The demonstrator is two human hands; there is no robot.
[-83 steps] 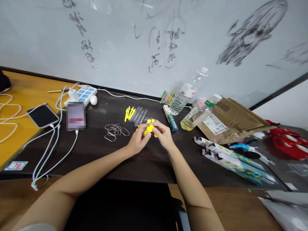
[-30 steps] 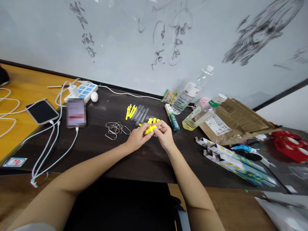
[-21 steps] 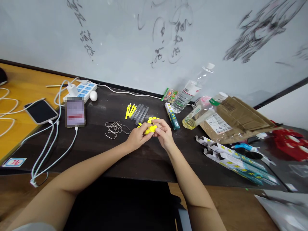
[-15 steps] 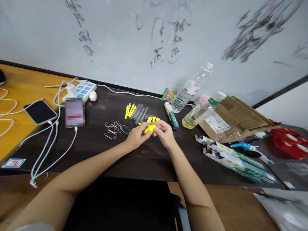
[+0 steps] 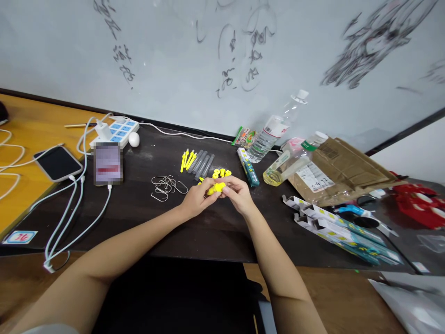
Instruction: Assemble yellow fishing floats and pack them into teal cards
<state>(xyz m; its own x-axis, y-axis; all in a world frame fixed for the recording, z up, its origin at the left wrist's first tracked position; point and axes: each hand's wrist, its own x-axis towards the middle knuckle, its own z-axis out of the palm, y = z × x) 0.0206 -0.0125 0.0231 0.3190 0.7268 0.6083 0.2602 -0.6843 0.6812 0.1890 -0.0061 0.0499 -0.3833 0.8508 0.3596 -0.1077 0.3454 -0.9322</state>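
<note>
Small yellow pieces (image 5: 219,187) are held between both hands over the dark table. My left hand (image 5: 199,198) has its fingers closed on them from the left. From the right, my right hand (image 5: 238,194) pinches at the same yellow pieces. Just behind the hands lie more yellow round parts (image 5: 221,173). Several clear tubes (image 5: 200,164) and yellow sticks (image 5: 188,160) are laid in a row further back. A tangle of metal hooks (image 5: 167,186) rests left of my left hand.
A water bottle (image 5: 269,134), a second bottle (image 5: 295,160), a small box (image 5: 248,167) and a cardboard package (image 5: 333,171) stand or lie to the right. Opened boxes (image 5: 342,232) are nearer. Phones (image 5: 107,163), cables and a power strip (image 5: 121,132) are left.
Both hands keep hold of the yellow pieces and have barely moved. The yellow round parts behind them show slightly more.
</note>
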